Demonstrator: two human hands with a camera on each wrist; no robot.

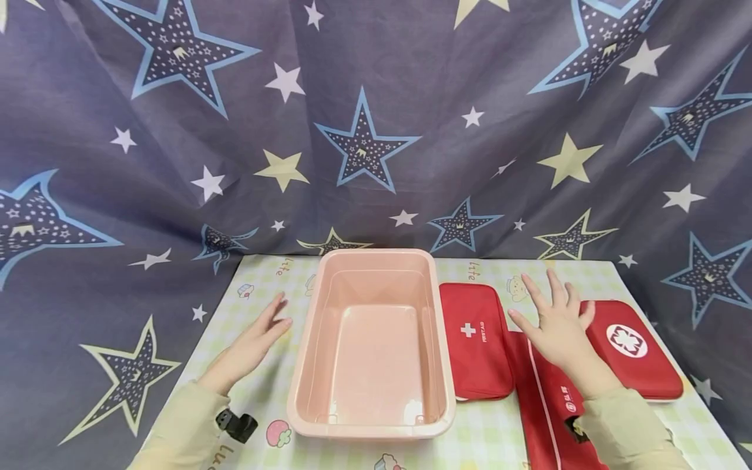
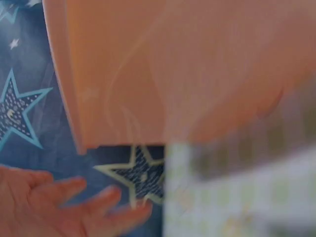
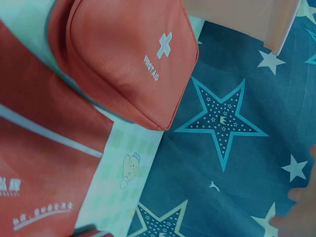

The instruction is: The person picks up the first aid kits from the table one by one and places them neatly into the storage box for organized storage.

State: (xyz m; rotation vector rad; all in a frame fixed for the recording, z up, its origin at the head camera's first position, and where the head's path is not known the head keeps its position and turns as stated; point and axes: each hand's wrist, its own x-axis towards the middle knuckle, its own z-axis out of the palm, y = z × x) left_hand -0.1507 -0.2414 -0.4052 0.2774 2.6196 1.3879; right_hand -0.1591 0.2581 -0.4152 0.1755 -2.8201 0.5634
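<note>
A pink plastic basin [image 1: 376, 431] stands on the table, its inside bare. To its left my left hand [image 1: 249, 349] hovers with fingers apart, touching nothing; the left wrist view shows the same hand [image 2: 74, 202] below the basin's side [image 2: 148, 74]. My right hand [image 1: 561, 326] is held with spread fingers above the red bags on the right, holding nothing. Beside the basin lies a red first aid pouch [image 1: 476, 359] with a white cross. Partly under my right arm is a flat red bag [image 1: 537, 405] with a pale stripe. A red case [image 1: 643, 365] with a round white emblem sits farthest right.
A green checked cloth with printed figures covers the table [image 1: 258, 391]. Behind it hangs a dark blue star-patterned curtain [image 1: 411, 78], which also runs down along both sides. The first aid pouch lies close against the basin's right wall.
</note>
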